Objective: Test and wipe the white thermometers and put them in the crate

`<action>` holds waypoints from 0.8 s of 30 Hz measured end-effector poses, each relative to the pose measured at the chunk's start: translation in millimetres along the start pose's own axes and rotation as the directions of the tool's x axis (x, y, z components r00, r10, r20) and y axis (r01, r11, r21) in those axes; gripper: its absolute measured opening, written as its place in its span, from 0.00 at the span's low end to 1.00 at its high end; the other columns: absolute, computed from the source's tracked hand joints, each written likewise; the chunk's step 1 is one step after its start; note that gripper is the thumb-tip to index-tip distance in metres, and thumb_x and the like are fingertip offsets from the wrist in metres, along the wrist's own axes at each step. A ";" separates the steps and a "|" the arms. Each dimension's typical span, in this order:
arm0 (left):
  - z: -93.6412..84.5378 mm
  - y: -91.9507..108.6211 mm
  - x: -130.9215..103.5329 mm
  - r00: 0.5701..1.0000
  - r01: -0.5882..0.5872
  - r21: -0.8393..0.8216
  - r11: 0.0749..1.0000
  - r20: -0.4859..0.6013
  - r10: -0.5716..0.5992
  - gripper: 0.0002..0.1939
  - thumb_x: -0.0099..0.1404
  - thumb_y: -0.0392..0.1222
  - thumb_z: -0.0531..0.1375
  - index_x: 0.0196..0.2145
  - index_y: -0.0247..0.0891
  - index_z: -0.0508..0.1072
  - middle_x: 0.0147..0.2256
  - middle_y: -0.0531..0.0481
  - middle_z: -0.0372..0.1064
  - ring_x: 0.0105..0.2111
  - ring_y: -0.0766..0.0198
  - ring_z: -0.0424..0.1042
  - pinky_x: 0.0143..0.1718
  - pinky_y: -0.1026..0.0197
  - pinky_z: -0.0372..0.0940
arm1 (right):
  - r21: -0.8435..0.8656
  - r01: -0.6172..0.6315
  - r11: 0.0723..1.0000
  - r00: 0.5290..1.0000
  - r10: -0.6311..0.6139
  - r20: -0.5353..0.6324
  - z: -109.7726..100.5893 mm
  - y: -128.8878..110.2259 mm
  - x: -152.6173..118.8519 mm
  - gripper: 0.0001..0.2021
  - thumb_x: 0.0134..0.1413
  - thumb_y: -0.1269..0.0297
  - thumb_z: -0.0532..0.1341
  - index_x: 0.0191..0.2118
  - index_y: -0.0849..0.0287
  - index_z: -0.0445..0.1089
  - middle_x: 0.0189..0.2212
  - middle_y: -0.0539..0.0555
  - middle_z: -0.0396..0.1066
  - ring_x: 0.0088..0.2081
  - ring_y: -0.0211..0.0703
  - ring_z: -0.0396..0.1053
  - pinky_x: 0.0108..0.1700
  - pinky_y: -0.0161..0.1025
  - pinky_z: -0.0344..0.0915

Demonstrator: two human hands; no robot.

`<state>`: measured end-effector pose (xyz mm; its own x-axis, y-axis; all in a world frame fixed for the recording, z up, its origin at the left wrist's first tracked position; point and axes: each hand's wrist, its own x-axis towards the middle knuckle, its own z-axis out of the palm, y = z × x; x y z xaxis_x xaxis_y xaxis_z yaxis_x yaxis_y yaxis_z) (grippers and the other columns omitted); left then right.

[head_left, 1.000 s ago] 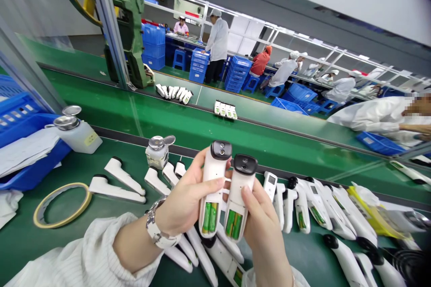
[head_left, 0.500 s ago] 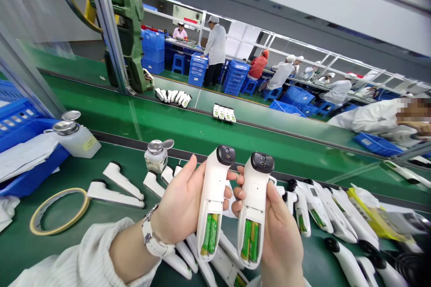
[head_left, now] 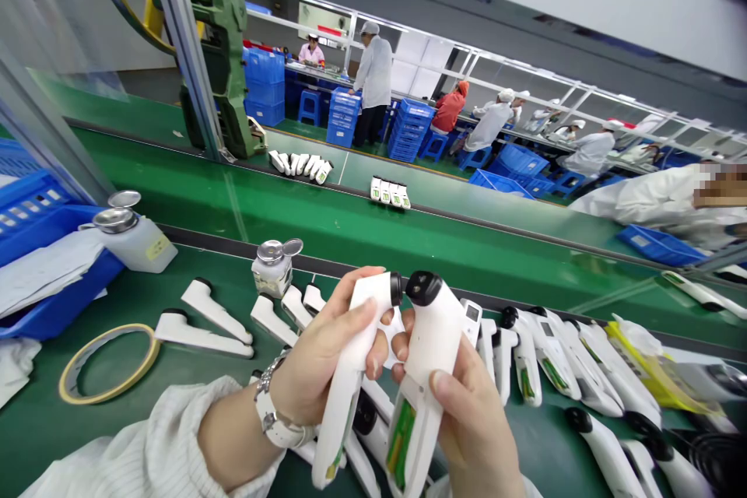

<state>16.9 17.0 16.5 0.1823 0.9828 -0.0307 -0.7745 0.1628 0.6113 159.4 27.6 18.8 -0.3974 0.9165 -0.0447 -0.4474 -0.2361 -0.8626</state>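
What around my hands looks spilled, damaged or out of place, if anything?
Nothing looks spilled or broken. Two things look slightly odd: the white device in your right hand has its battery bay uncovered, and the small bottle beyond your left hand has its metal lid flipped open.

Part of the left hand (head_left: 306, 369) is behind the left device (head_left: 353, 346), whose battery bay is mostly turned out of sight. The right hand's (head_left: 475, 416) palm is covered by the right device (head_left: 435, 338), its lower end touching the bottom edge. Both hide much of the devices beneath (head_left: 362, 467). The left edge crops a blue bin (head_left: 70, 302); the right edge cuts off a person (head_left: 654, 194), face pixelated. A dark coil (head_left: 715, 455) is blurred. The bottle's (head_left: 137, 237) label is unreadable from here.
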 end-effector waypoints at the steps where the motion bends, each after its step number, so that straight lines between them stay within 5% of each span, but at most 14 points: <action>1: 0.3 -0.7 0.7 1.000 -0.007 0.018 1.000 -0.014 0.007 0.13 0.65 0.50 0.51 0.46 0.46 0.63 0.30 0.54 0.64 0.17 0.75 0.61 0.20 0.69 0.56 | -0.027 0.027 0.999 0.999 -0.028 -0.030 3.0 0.5 0.1 0.20 0.40 0.63 0.69 0.43 0.55 0.69 0.27 0.49 0.66 0.26 0.35 0.62 0.27 0.31 0.63; 4: 0.7 -2.3 3.1 0.999 0.001 0.024 1.000 -0.034 -0.001 0.22 0.66 0.57 0.41 0.46 0.44 0.64 0.26 0.52 0.65 0.14 0.74 0.60 0.16 0.69 0.52 | -0.082 0.082 0.993 0.988 -0.092 -0.122 12.1 1.2 -0.5 0.13 0.47 0.61 0.64 0.41 0.54 0.67 0.29 0.49 0.63 0.20 0.31 0.52 0.21 0.31 0.54; 7: -0.1 -3.3 5.4 0.999 0.014 -0.024 1.000 -0.034 -0.015 0.24 0.67 0.57 0.39 0.46 0.42 0.65 0.25 0.51 0.66 0.14 0.72 0.61 0.15 0.69 0.54 | -0.103 0.098 0.990 0.985 -0.112 -0.133 13.6 3.1 -1.1 0.10 0.54 0.55 0.57 0.40 0.54 0.65 0.26 0.48 0.61 0.20 0.35 0.52 0.24 0.34 0.55; 10: -0.9 -3.9 6.4 0.999 0.027 -0.069 0.997 -0.038 -0.030 0.26 0.66 0.58 0.39 0.45 0.41 0.67 0.25 0.51 0.67 0.13 0.71 0.62 0.14 0.68 0.54 | -0.111 0.079 0.991 0.996 -0.084 -0.036 5.1 6.7 0.0 0.14 0.57 0.50 0.54 0.39 0.53 0.65 0.19 0.47 0.59 0.20 0.38 0.55 0.24 0.36 0.55; 14: 0.0 -3.4 5.2 0.997 0.064 -0.079 0.995 -0.044 -0.068 0.26 0.66 0.58 0.39 0.46 0.42 0.67 0.22 0.51 0.67 0.13 0.70 0.62 0.15 0.69 0.53 | -0.152 0.095 0.984 0.995 -0.089 0.047 -4.5 8.5 1.4 0.27 0.59 0.42 0.42 0.27 0.57 0.68 0.13 0.47 0.56 0.18 0.38 0.54 0.29 0.39 0.60; 18: 0.8 -2.2 2.8 0.995 0.061 -0.010 0.998 -0.074 -0.062 0.25 0.64 0.53 0.53 0.57 0.45 0.58 0.19 0.53 0.66 0.19 0.69 0.65 0.23 0.68 0.59 | -0.054 0.027 0.998 0.996 -0.023 0.084 -6.8 5.7 2.6 0.33 0.53 0.34 0.42 0.23 0.57 0.70 0.12 0.48 0.56 0.20 0.40 0.59 0.33 0.40 0.65; 22: 0.1 -1.0 2.5 0.992 0.094 -0.100 0.991 -0.071 -0.101 0.30 0.63 0.46 0.56 0.60 0.49 0.50 0.28 0.50 0.69 0.26 0.67 0.68 0.30 0.64 0.61 | 0.121 -0.025 0.992 0.999 0.030 -0.040 -11.9 3.0 4.2 0.11 0.53 0.56 0.61 0.37 0.58 0.73 0.32 0.51 0.71 0.29 0.34 0.67 0.32 0.29 0.68; 24: 0.0 -0.2 2.7 0.991 0.115 -0.146 0.983 -0.054 -0.124 0.25 0.66 0.44 0.52 0.59 0.48 0.53 0.31 0.48 0.69 0.27 0.67 0.69 0.31 0.64 0.61 | 0.204 -0.023 0.979 0.999 0.030 -0.033 -13.3 2.5 3.7 0.12 0.51 0.62 0.64 0.42 0.57 0.71 0.38 0.51 0.71 0.29 0.31 0.67 0.31 0.24 0.68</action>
<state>17.6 19.7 16.2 0.2438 0.9584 -0.1485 -0.8287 0.2855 0.4815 167.4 34.8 9.7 -0.3845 0.9190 -0.0870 -0.5923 -0.3179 -0.7403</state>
